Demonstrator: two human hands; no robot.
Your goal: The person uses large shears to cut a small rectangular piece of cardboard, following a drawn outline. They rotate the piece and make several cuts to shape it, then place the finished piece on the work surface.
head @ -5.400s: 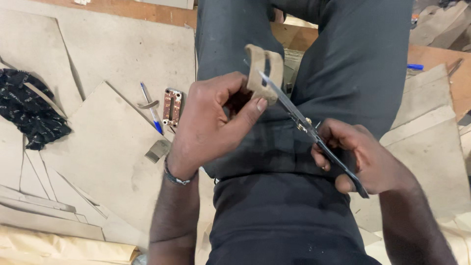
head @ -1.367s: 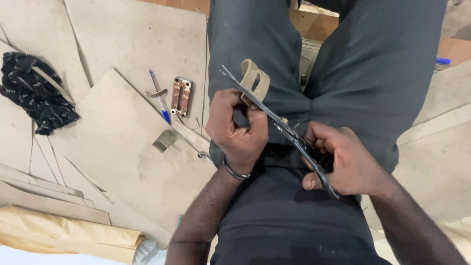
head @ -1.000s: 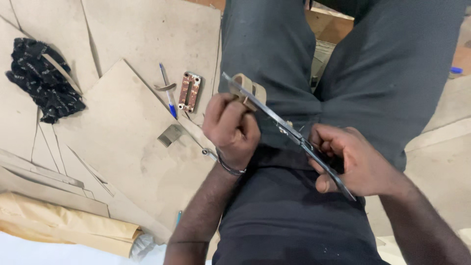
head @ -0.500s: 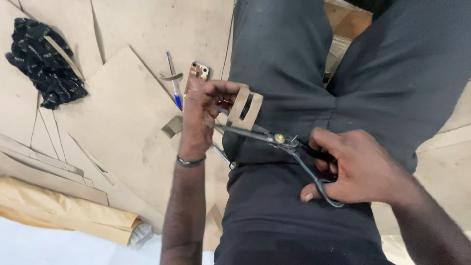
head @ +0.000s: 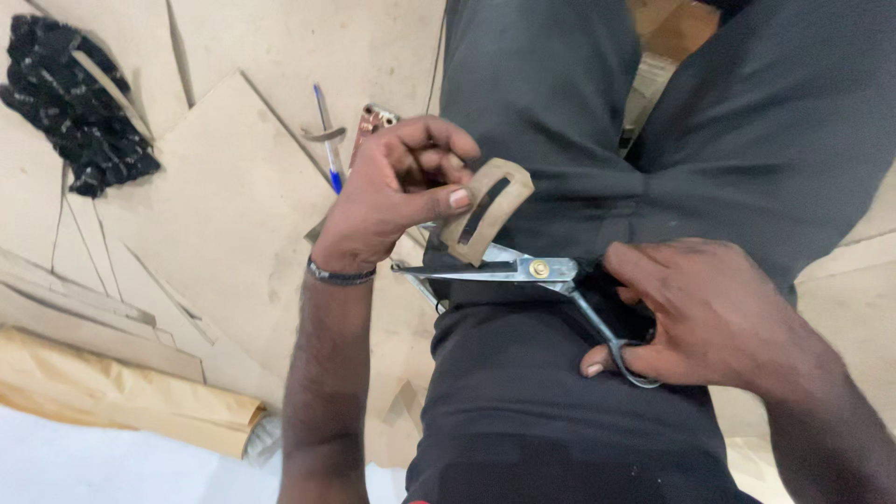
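Note:
My left hand (head: 392,191) pinches a small tan cardboard piece (head: 485,210) with a narrow dark slot in it, held over my lap. My right hand (head: 700,313) grips the handles of metal scissors (head: 523,271). The blades lie almost level and point left, just under the cardboard piece and close to my left hand. Both hands are above my dark trousers.
Large cardboard sheets (head: 215,215) cover the floor to the left. A blue pen (head: 327,140) and a small reddish object (head: 371,121) lie near my left hand. A black patterned cloth (head: 75,107) sits at the top left. Yellowish paper (head: 121,401) lies at the bottom left.
The scissors have swung from a diagonal across my lap to nearly level, their tips pointing left. My left hand has turned the cardboard piece so that its slot faces me.

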